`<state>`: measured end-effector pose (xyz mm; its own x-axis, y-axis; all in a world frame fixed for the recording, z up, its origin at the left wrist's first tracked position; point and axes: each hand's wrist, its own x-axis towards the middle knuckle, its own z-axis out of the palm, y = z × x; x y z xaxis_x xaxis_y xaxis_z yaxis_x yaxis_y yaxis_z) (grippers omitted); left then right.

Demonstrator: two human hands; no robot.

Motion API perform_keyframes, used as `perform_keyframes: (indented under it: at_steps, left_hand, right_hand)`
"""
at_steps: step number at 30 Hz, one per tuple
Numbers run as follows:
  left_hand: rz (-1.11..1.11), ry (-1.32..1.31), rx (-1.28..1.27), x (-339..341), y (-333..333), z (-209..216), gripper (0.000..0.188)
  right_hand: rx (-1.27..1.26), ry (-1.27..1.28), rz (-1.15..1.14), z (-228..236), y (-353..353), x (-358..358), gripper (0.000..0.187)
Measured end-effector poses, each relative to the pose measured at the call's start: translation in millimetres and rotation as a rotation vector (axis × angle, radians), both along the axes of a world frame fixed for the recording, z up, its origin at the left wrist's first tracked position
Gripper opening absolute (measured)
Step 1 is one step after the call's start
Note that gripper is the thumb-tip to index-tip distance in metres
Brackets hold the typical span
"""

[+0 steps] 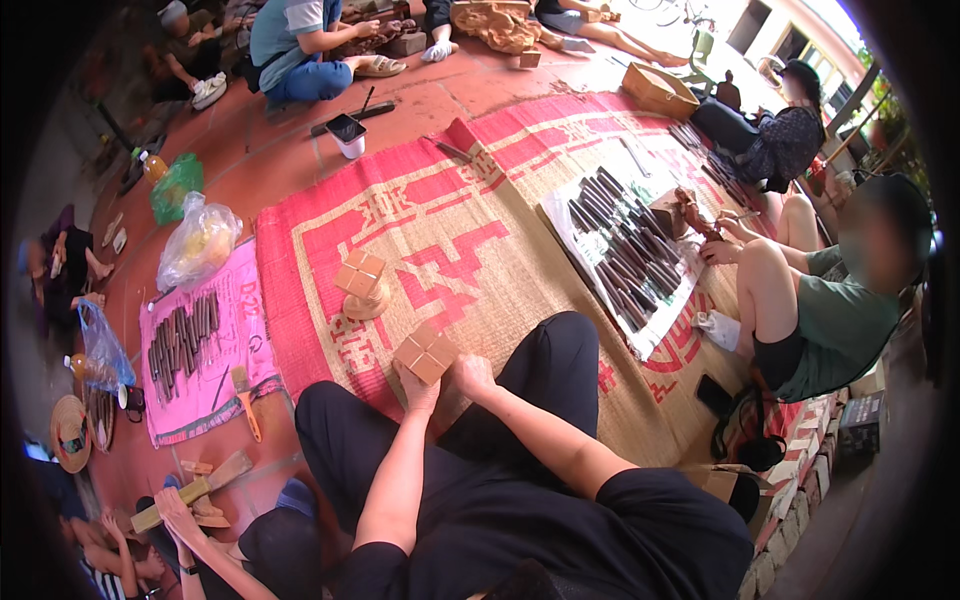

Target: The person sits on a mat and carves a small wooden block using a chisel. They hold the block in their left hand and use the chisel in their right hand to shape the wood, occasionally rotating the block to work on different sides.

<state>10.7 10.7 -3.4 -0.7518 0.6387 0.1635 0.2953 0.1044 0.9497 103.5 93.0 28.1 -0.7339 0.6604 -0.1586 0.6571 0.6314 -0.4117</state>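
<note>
A square light-brown wooden block (427, 353), with crossing lines on its top face, is held up over my lap. My left hand (417, 391) grips it from below, fingers closed and mostly hidden by the block. Close by the block's right side is my right hand (472, 376), its fingers curled closed. Whatever it may hold is too small to make out. On the mat (540, 270) in front of me, a similar wooden block (359, 271) rests on a round pale wooden piece (368, 302).
To the left, carving tools (183, 340) lie on a pink cloth (235, 345), near a brush (246, 402). Dark-handled tools (620, 240) cover a white sheet (672, 325) on the right. One person (850, 300) carves there; another's hands (178, 515) hold wood at lower left.
</note>
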Motion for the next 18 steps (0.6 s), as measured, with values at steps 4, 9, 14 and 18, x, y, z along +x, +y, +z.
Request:
perform_keyframes:
  at_steps: [4,9,14,18]
  left_hand:
    - [0.063,0.144,0.005,1,5,-3,0.036]
    - [0.164,0.097,-0.049,-9,4,-16,0.04]
    - [0.163,0.116,-0.076,-4,12,5,0.041]
    - [0.137,-0.003,0.027,-6,10,-6,0.044]
  right_hand:
    - [-0.005,-0.018,-0.085,-8,13,-7,0.018]
    - [-0.079,0.132,-0.197,29,17,-18,0.019]
    - [-0.037,0.107,0.006,9,10,-5,0.026]
    - [-0.063,0.035,0.008,8,14,-3,0.021]
